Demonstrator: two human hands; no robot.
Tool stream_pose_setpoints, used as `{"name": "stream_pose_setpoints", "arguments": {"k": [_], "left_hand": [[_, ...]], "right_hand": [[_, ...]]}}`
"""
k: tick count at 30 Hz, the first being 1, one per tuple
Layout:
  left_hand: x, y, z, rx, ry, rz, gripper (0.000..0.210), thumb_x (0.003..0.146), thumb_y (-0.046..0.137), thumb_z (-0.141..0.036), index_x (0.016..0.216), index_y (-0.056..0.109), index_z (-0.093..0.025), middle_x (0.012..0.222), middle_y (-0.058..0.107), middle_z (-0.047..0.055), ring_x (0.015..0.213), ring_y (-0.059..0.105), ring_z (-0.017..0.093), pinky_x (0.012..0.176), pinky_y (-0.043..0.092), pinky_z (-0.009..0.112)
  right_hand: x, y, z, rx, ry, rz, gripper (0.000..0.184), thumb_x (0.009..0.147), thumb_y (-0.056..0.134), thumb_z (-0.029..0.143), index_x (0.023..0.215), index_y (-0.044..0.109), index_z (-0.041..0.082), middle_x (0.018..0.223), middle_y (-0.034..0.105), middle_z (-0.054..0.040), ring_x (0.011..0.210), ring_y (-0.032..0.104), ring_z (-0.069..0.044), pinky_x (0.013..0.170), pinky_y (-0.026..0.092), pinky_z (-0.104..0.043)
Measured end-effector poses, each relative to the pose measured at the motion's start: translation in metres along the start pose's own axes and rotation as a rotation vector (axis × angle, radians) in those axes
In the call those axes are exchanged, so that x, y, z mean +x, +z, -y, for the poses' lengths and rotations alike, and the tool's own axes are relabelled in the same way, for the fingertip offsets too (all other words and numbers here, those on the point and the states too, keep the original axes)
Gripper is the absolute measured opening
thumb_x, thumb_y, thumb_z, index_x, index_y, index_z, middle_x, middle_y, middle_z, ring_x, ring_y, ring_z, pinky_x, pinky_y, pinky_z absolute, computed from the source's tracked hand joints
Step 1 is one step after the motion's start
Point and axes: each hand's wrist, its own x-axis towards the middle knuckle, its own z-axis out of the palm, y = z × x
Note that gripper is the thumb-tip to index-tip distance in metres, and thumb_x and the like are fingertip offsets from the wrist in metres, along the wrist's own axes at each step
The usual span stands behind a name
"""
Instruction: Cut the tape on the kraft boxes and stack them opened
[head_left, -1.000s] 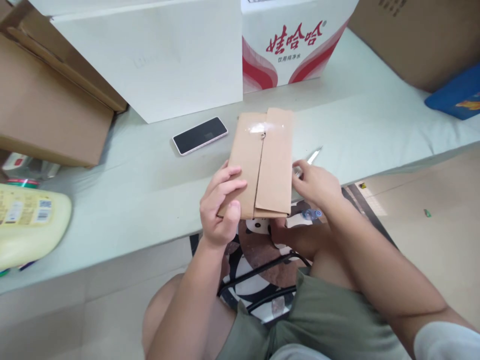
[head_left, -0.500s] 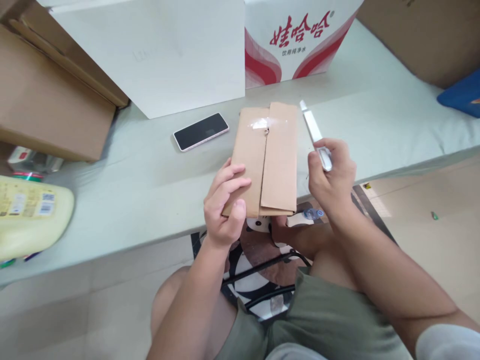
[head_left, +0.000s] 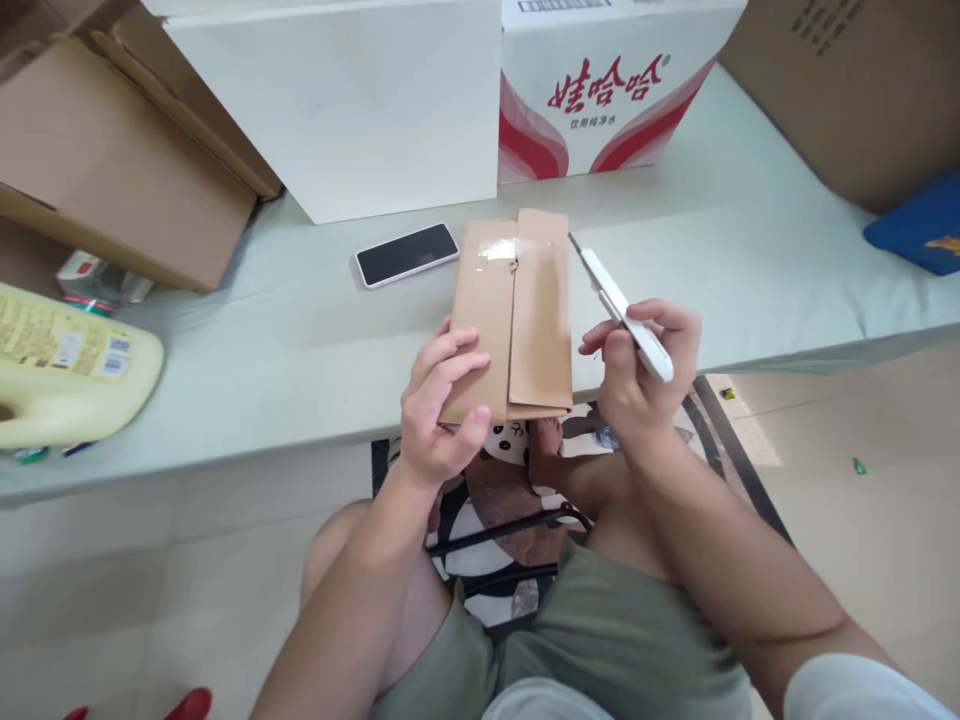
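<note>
One knife (head_left: 613,293), one phone (head_left: 407,255)

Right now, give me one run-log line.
left grip: on taped carton | right grip: holding white cutter, blade showing | phone: on table, left of carton

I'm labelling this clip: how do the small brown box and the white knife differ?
The small brown box is broad, while the white knife is long and slim. The box is plain brown with clear tape; the knife is mostly white. The left hand holds the box, the right hand the knife. Both are held.
</note>
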Motion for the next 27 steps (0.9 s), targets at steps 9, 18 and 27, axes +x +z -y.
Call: {"name": "stream_pose_setpoints", "arguments": {"k": [9,18,27], "left_hand": [[0.006,0.027,-0.023,0.019,0.159,0.034,0.048,0.09,0.065,-0.053,0.128,0.061,-0.024,0.129,0.069,0.012,0.121,0.067,0.032,0.116,0.046,0.062],[-0.002,0.054,-0.039,0.093,0.149,-0.097,0.049,0.089,0.067,-0.055,0.124,0.063,-0.022,0.121,0.072,0.014,0.115,0.068,0.034,0.111,0.051,0.062],[0.002,0.061,-0.037,0.082,0.158,-0.134,0.047,0.089,0.065,-0.052,0.122,0.064,-0.019,0.116,0.074,0.014,0.107,0.072,0.03,0.109,0.054,0.059]], "right_hand": [[0.009,-0.024,0.012,-0.208,0.056,-0.002,0.036,0.103,0.046,0.054,0.115,0.065,0.025,0.091,0.069,-0.0054,0.074,0.069,-0.02,0.069,0.056,-0.039],[0.03,-0.039,0.052,-0.378,0.146,0.174,0.024,0.101,0.055,0.046,0.108,0.069,0.028,0.077,0.065,-0.0017,0.067,0.063,-0.018,0.061,0.051,-0.034],[0.037,-0.025,0.068,-0.395,0.23,0.331,0.029,0.098,0.054,0.042,0.12,0.066,0.027,0.086,0.073,-0.0033,0.066,0.065,-0.018,0.06,0.055,-0.034]]}}
